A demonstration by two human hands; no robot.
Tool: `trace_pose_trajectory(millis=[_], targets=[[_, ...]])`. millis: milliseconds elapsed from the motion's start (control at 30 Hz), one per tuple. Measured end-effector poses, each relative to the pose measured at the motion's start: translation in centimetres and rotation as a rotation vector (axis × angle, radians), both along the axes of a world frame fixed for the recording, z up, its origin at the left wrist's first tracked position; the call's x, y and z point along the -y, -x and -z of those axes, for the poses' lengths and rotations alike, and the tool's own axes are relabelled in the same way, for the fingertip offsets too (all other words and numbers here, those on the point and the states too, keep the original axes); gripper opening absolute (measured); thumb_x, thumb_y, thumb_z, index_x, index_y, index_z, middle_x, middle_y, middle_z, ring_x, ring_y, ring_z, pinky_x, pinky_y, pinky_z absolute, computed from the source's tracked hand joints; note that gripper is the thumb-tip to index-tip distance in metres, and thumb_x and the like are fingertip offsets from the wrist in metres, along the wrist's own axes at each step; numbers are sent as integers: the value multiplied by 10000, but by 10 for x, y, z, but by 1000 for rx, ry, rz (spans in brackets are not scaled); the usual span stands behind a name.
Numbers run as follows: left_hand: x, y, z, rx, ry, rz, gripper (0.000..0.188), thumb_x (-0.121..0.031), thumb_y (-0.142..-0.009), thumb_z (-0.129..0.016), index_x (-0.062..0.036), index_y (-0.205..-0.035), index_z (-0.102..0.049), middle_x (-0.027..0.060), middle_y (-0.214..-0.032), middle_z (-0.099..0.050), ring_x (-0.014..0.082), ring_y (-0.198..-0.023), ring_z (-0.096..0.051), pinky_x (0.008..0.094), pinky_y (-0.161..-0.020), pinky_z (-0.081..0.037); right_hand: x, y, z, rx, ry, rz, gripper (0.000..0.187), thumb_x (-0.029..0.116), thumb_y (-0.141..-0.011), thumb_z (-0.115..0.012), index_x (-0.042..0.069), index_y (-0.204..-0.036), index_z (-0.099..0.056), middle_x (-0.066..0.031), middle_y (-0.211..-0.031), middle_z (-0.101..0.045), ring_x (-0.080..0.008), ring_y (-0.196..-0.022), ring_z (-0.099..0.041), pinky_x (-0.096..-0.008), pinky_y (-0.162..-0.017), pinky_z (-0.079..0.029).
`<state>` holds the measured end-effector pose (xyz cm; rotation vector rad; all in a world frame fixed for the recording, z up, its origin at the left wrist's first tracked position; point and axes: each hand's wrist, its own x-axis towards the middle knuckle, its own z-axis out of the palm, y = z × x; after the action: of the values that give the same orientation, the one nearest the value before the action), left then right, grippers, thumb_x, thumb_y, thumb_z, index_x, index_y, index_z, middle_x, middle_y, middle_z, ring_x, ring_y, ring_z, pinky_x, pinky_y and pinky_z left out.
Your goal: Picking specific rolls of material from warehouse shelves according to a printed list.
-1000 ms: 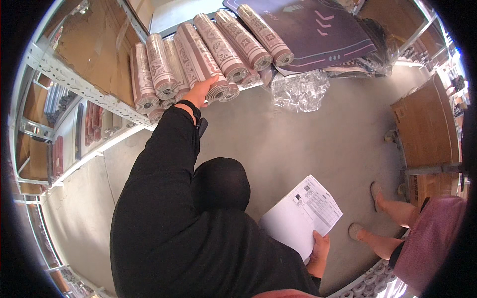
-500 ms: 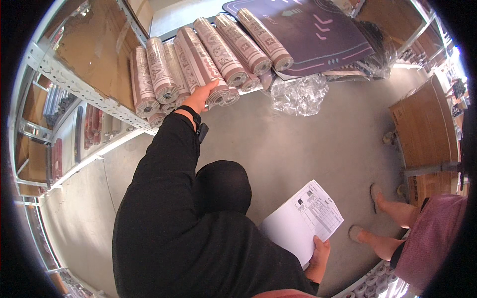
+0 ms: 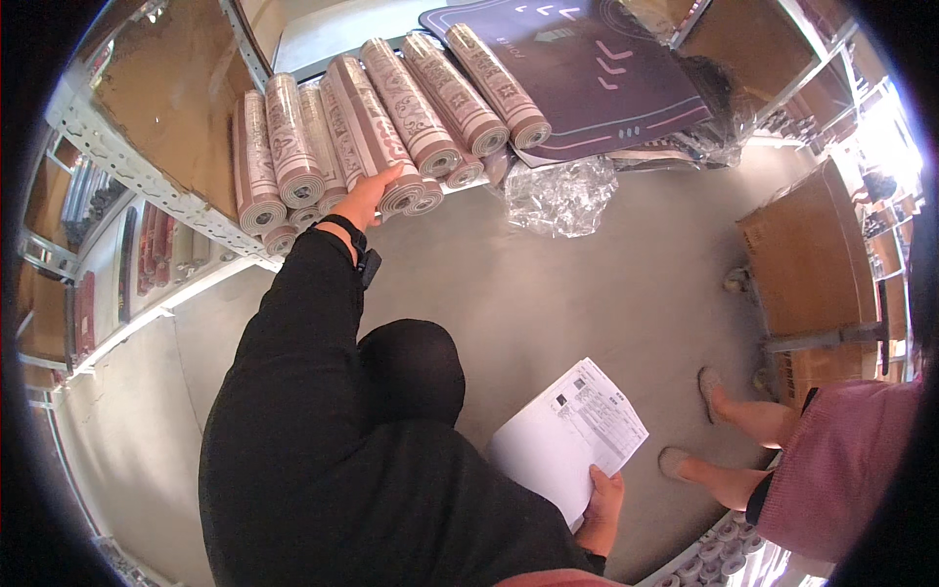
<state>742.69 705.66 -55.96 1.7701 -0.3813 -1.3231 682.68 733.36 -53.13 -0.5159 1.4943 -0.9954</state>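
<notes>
My left hand point(image 3: 364, 199), a black band round its wrist, reaches to the shelf's front edge. It grips the near end of a patterned, plastic-wrapped rolled mat point(image 3: 359, 137), fingers over its top and side; part of the grip is hidden. Beside it lie several similar pink-and-cream rolls, stacked with their spiral ends facing me. My right hand point(image 3: 603, 504), low in the view, is closed on the edge of a stack of papers point(image 3: 548, 445). Printed tables show on the upper sheet, and a blank white sheet covers part of it.
A flat dark mat point(image 3: 587, 83) lies right of the rolls, with crumpled clear plastic point(image 3: 562, 196) hanging below. White metal shelving point(image 3: 147, 176) stands at left. On the right are a large cardboard box point(image 3: 812, 254) and another person point(image 3: 841, 460) in a pink top.
The whole view has shifted slightly, so the scene sits further left in the picture. My left hand stays at the same roll and my right hand keeps hold of the papers.
</notes>
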Motion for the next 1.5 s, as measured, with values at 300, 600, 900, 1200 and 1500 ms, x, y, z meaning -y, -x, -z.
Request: trace_pose_trajectory(millis=[300,600,900,1200,1500], targets=[[-16,15,-31,75,146,186,662,-620,-729,-585,-194,-1234,-551,-1,-1181,-581,174,-1047,-519,451,-844,-345,-3,1,0,-73,-115,-37,392,18,-797,-584,-42,-1182,-539,-126,-1102,-626,-229,-929,-624,-357,-836,-489],[13,10,-20,-149,234,70,458,-356,-866,-582,-18,-1174,-555,74,-1101,-619,218,-963,-615,381,-805,-502,8,-31,-92,66,-235,-17,397,27,-833,-556,-49,-1221,-516,-119,-1144,-605,-212,-992,-594,-331,-887,-458],[-32,19,-206,-566,-52,-13,472,-481,-857,-554,-125,-1166,-561,56,-1100,-620,248,-956,-600,453,-767,-492,27,-18,-217,-126,-288,-175,377,58,-826,-560,-28,-1193,-554,-127,-1095,-628,-212,-988,-589,-342,-888,-451],[-119,109,-371,-574,-144,280,406,-284,-895,-563,-17,-1196,-510,111,-1101,-600,258,-984,-602,421,-826,-505,90,3,-405,-128,-270,-175,359,34,-789,-563,-40,-1140,-574,-127,-1053,-638,-210,-933,-601,-336,-858,-457],[23,311,-502,-561,-20,851,494,-149,-847,-588,17,-1283,-424,112,-1166,-576,220,-1039,-580,359,-915,-454,117,82,-462,-139,-185,-131,380,27,-784,-550,-2,-1161,-590,-112,-1077,-643,-190,-957,-608,-319,-863,-463]])
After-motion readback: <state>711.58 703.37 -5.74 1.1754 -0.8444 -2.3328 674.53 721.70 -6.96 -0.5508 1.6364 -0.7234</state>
